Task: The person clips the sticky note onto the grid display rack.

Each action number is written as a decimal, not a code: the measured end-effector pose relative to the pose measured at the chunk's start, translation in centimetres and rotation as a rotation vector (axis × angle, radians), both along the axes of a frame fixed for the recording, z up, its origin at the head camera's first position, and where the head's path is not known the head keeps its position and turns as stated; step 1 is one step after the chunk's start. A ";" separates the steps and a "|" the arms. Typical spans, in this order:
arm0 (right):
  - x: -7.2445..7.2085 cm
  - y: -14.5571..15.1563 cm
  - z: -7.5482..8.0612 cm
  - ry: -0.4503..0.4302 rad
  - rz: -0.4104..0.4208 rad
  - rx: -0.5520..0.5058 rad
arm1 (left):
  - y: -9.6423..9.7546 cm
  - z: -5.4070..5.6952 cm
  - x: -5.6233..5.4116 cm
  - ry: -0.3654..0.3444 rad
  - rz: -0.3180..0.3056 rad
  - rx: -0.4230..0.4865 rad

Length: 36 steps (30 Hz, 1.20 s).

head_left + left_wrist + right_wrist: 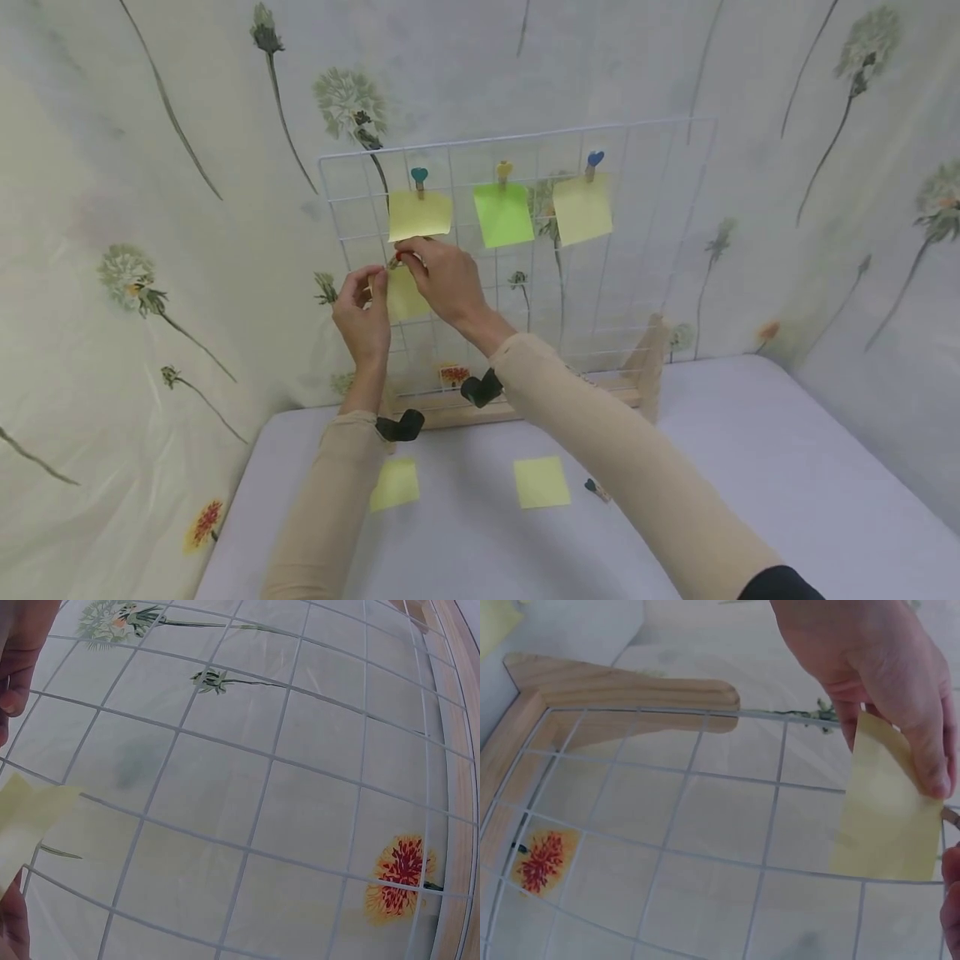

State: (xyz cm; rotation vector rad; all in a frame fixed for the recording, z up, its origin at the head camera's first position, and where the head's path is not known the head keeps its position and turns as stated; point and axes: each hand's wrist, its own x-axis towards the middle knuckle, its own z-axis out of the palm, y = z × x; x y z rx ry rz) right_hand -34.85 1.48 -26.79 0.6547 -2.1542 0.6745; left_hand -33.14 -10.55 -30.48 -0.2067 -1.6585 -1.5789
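My left hand (363, 312) pinches the upper left edge of a yellow sticky note (408, 296), which lies against the white wire grid (495, 275). In the right wrist view, the left thumb (930, 769) is on the front of the note (885, 810). With thumb and fingertips, my right hand (450, 279) pinches a small wooden clothespin with a red top (397, 257) at the note's top edge. The left wrist view catches only part of the note (30, 825) between the two hands.
Above hang two pale yellow notes and a green note (504, 217), each under a heart-topped clothespin. The grid stands on a wooden base (465, 412). On the white table are two yellow notes (542, 482) and a teal clothespin (596, 490). Floral cloth (150, 400) surrounds the table.
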 end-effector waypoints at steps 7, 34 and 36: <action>-0.3 0.0 0.1 -0.026 -0.001 -0.002 | 0.1 0.4 0.2 -0.021 -0.004 0.006; -0.5 -0.6 0.6 -0.063 -0.028 0.064 | -0.2 -2.4 -3.0 -0.016 0.042 0.009; -0.4 -0.7 0.8 -0.065 -0.037 0.077 | -0.4 -2.3 -3.1 -0.007 0.039 0.013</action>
